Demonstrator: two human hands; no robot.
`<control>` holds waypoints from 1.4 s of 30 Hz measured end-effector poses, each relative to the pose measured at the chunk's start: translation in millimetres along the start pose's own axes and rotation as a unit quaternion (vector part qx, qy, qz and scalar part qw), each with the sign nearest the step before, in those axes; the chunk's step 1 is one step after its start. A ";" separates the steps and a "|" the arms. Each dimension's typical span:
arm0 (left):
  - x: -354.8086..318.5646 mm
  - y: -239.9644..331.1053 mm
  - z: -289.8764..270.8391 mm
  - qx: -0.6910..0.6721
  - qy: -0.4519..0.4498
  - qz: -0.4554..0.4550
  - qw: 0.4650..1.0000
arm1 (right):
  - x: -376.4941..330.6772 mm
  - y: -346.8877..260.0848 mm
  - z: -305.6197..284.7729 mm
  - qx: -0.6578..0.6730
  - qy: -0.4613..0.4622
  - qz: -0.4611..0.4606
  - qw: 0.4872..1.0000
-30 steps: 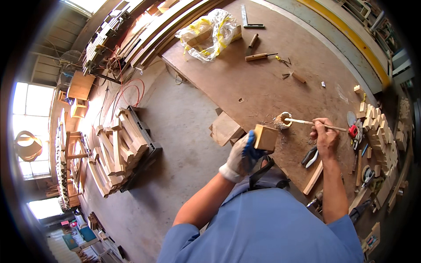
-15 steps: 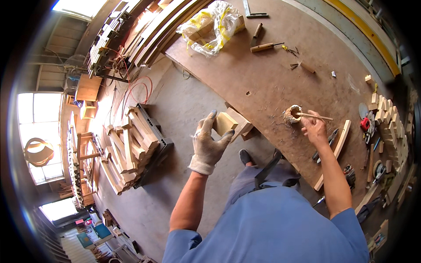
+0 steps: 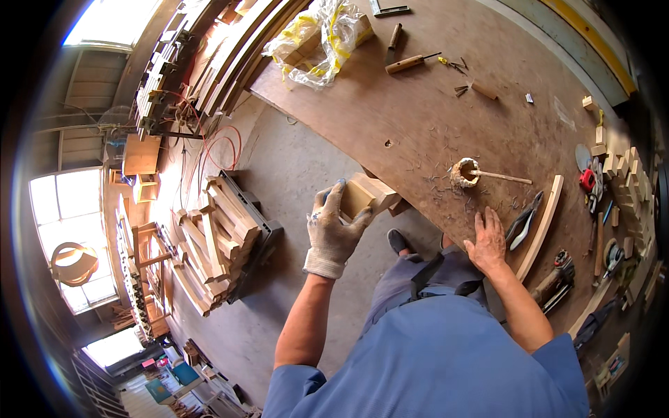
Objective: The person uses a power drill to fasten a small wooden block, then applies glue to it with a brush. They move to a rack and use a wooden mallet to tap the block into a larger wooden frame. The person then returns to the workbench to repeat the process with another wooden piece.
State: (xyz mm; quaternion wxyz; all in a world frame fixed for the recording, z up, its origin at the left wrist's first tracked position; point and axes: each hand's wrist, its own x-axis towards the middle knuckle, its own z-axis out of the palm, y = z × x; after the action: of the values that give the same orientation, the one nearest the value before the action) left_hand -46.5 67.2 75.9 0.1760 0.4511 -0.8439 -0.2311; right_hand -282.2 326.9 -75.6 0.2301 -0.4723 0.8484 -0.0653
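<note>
My bare right fingers [image 3: 491, 224] lie empty and outstretched at the edge of the bench [image 3: 418, 90] while my gloved left fingers [image 3: 335, 198] close around a wooden block [image 3: 357, 200] mid-frame that a loose pinch could drop, and a careless reach could snag the stick [image 3: 505, 177] and tip the pot [image 3: 457, 175] beyond.

Gloved left fingers [image 3: 334, 200] hold a wooden block [image 3: 356, 200] beside the table [image 3: 425, 104].

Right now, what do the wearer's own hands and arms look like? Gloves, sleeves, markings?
Left hand: off-white knit glove, greyish toward the fingertips, small dark marking on the back, ribbed cuff. Right hand: no glove. Both forearms bare below short blue sleeves; no watch or cables visible.
</note>
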 end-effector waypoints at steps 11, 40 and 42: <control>-2.1 -1.2 6.7 0.003 0.023 0.007 1.000 | -1.7 2.3 3.6 -0.013 -0.023 0.009 1.000; 1.0 -12.1 5.0 0.011 -0.018 0.037 0.999 | 0.4 0.0 0.0 -0.023 -0.032 0.007 0.999; -0.5 -13.4 7.3 -0.001 -0.012 0.029 0.999 | 0.3 -0.4 -0.6 -0.021 -0.032 0.006 0.999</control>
State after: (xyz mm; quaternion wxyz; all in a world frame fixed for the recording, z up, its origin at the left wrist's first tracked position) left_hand -40.9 62.8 62.4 0.1732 0.4232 -0.8585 -0.2322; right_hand -282.2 326.3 -75.0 0.2473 -0.4736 0.8447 -0.0310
